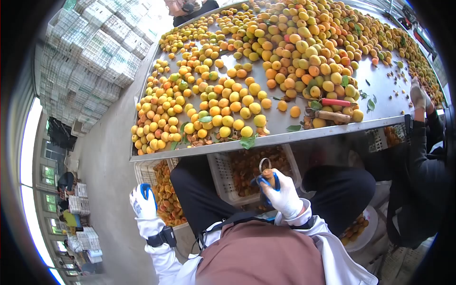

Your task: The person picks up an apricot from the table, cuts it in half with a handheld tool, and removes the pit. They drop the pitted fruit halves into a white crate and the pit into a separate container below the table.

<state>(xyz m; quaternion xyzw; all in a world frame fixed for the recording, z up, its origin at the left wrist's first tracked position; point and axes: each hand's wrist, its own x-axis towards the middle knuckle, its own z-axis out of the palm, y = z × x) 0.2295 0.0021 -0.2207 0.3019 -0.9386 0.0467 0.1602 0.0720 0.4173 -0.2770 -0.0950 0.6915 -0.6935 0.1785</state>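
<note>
My right hand [285,195], in a white glove with a blue palm, grips a tool with a wooden handle [268,175] and a curved metal loop at its end. The loop stands above a white crate [219,178] of brownish fruit scraps under the table edge. Held out to the left, my left hand [144,202] wears a matching glove, its fingers curled; what they hold, if anything, is hidden. Beside it is a crate of orange fruit pieces [167,194]. Many whole apricots [228,111] lie on the metal table [213,151] in front of me.
On the table rest a red-handled tool [336,102] and a wooden-handled tool [332,116], among loose leaves. A co-worker's gloved hand [419,95] reaches over the table at right. White crates [90,52] are stacked at the back left. A white bucket [373,228] stands beside my right leg.
</note>
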